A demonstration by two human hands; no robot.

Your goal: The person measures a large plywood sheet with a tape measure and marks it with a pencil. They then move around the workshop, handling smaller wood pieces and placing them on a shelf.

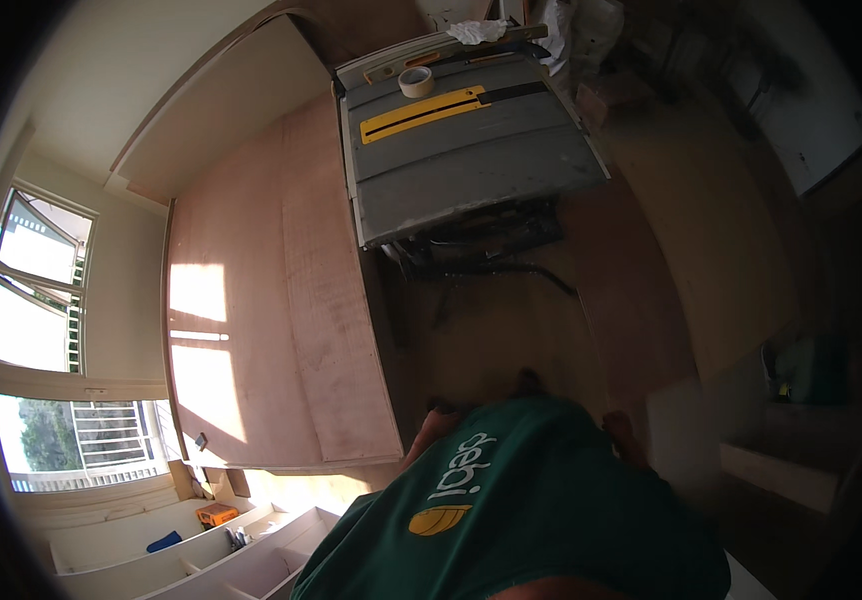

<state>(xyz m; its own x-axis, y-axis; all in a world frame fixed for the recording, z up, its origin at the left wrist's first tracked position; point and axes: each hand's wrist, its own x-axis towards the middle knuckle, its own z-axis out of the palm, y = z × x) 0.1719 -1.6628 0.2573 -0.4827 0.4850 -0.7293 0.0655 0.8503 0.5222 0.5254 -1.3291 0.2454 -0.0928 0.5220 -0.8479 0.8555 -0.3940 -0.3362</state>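
Note:
My left hand (436,424) hangs low beside my green shirt (541,480), close to the near right corner of a large plywood sheet (281,360). Shadow and the shirt hide its fingers, and no held thing shows. On the other side of the shirt, my right hand (625,436) is also down, dim, with its fingers not readable. Ahead of me stands a table saw (471,180) with a grey top and a yellow insert plate (421,115). A roll of tape (416,82) lies on the saw top, apart from both hands.
A bent dark tube (521,270) sticks out under the saw's near edge. White open cabinet boxes (251,555) stand at lower left, with an orange-and-black tool (217,514) beside them. Windows (41,280) line the left wall. Brown boards (641,290) lie at right.

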